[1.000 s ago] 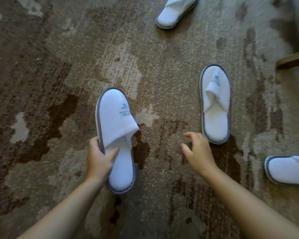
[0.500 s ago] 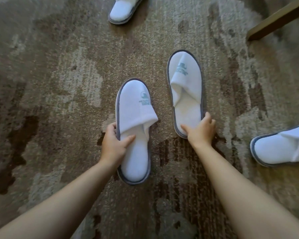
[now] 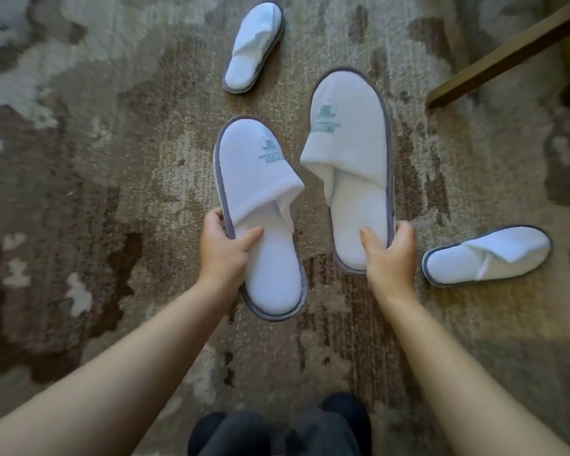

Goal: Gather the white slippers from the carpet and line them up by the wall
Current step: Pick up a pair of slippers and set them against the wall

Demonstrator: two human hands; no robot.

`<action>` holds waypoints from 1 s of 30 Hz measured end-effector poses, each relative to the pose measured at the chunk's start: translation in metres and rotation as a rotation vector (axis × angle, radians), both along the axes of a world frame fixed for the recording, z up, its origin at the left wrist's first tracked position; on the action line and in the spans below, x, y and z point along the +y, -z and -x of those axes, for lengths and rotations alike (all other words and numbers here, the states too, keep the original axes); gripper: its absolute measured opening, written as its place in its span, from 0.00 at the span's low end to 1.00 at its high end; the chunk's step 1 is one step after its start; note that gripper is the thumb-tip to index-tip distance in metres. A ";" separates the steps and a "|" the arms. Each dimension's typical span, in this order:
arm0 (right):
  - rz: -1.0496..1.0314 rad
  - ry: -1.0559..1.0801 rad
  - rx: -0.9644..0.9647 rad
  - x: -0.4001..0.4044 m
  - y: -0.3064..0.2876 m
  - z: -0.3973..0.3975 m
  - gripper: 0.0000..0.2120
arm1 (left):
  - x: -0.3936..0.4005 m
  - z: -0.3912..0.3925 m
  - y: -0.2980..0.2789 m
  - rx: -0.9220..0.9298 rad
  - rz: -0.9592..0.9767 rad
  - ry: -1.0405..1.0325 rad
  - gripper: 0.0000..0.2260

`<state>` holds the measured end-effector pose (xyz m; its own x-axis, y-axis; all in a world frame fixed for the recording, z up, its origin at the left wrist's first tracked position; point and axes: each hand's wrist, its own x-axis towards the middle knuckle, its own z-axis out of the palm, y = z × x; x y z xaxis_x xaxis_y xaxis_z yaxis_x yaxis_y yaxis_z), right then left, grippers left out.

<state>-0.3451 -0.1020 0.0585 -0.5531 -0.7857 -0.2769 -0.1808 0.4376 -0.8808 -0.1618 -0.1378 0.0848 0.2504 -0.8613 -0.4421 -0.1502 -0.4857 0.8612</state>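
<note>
I hold two white slippers with grey edging and a green logo above the carpet. My left hand (image 3: 222, 248) grips the left slipper (image 3: 260, 179) by its side near the heel, toe pointing away. My right hand (image 3: 389, 255) grips the right slipper (image 3: 352, 133) at its heel, held a little higher. A third white slipper (image 3: 254, 47) lies on the carpet further ahead, toe pointing away. A fourth white slipper (image 3: 487, 255) lies on the carpet to the right of my right hand, toe pointing right.
Patterned brown and beige carpet (image 3: 112, 192) covers the floor. A wooden furniture leg or rail (image 3: 507, 54) runs diagonally at the upper right. My dark trousers (image 3: 277, 429) show at the bottom edge.
My right hand closed on the right slipper's heel and lifted it off the carpet. My left hand raised its slipper too. The view shifted, bringing the far slipper into sight.
</note>
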 end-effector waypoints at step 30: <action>0.350 1.118 0.212 0.221 -0.619 0.031 0.09 | 0.062 0.174 -0.589 0.472 0.159 1.065 0.12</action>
